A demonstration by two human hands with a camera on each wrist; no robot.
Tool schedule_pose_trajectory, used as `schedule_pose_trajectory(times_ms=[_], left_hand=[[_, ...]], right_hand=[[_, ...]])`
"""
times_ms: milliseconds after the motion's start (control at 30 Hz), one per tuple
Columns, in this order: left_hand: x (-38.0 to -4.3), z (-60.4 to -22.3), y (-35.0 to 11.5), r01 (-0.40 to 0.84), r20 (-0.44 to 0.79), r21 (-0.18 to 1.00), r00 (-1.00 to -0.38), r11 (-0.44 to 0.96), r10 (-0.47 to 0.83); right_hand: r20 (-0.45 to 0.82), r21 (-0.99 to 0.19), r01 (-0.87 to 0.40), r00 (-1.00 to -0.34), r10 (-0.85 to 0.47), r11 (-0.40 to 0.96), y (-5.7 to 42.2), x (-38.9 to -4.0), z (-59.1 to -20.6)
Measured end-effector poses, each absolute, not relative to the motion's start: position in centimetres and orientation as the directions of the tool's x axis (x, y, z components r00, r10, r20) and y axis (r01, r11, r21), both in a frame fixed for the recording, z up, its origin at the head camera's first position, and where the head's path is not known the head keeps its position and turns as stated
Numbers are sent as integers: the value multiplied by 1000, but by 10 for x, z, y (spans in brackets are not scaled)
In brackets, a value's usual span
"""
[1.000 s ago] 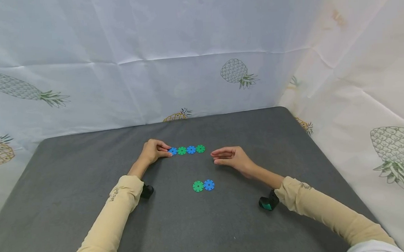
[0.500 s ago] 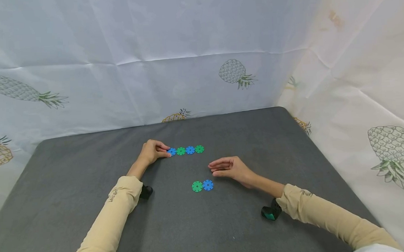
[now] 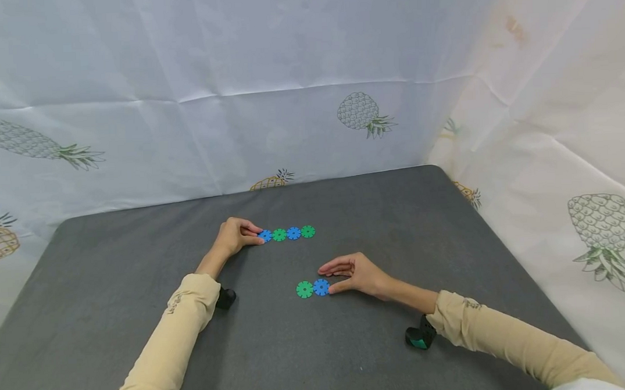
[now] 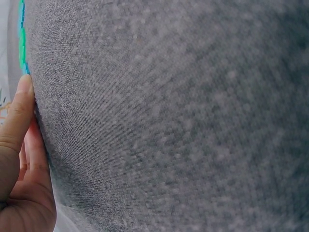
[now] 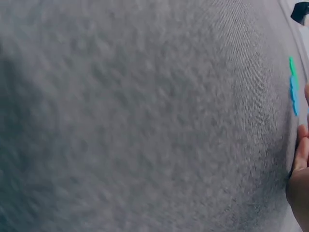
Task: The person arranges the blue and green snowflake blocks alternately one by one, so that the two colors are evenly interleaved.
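In the head view, my left hand (image 3: 234, 236) pinches the left end of a row of notched plastic discs. The disc it holds is blue (image 3: 265, 236), partly covered by the fingertips. A green disc (image 3: 279, 235), another blue disc (image 3: 293, 233) and another green disc (image 3: 308, 232) follow to the right, edge to edge. Closer to me lies a pair: a green disc (image 3: 304, 289) joined to a blue disc (image 3: 321, 287). My right hand (image 3: 362, 277) is at the pair's right side, fingers extended above the blue disc and thumb by its right edge; contact is unclear.
The discs lie on a grey cloth-covered table (image 3: 267, 348). A white curtain with pineapple prints (image 3: 195, 142) hangs behind the table's far edge and along the right. A black wrist camera (image 3: 421, 334) sits below the right sleeve.
My right hand has come down toward me from beside the row's right end to the pair of discs. My left hand keeps its pinch on the row.
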State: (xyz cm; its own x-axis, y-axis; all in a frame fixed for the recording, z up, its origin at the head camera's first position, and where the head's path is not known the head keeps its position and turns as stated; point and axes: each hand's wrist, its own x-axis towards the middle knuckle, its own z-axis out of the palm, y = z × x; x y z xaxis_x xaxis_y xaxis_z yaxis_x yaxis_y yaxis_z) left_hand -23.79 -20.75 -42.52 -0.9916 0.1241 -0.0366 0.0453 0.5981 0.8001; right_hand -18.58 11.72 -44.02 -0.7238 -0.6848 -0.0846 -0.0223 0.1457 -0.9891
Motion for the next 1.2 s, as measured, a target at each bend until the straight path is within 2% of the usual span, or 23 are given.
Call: schedule_pose_trajectory(times_ms=[333, 600, 967, 1200], left_hand=[[-236, -422, -205, 28, -45, 775, -994, 631, 99], [-237, -423, -205, 11, -66, 769, -993, 640, 96], [-238, -423, -204, 16, -64, 773, -993, 634, 102], [-238, -423, -205, 13, -74, 770, -991, 638, 109]], right_hand=[[0, -962, -207, -649, -760, 176, 116, -196, -447], [70, -891, -400, -588, -806, 215, 116, -203, -450], [102, -861, -458, -581, -807, 221, 114, -204, -449], [124, -794, -550, -565, -816, 260, 115, -202, -448]])
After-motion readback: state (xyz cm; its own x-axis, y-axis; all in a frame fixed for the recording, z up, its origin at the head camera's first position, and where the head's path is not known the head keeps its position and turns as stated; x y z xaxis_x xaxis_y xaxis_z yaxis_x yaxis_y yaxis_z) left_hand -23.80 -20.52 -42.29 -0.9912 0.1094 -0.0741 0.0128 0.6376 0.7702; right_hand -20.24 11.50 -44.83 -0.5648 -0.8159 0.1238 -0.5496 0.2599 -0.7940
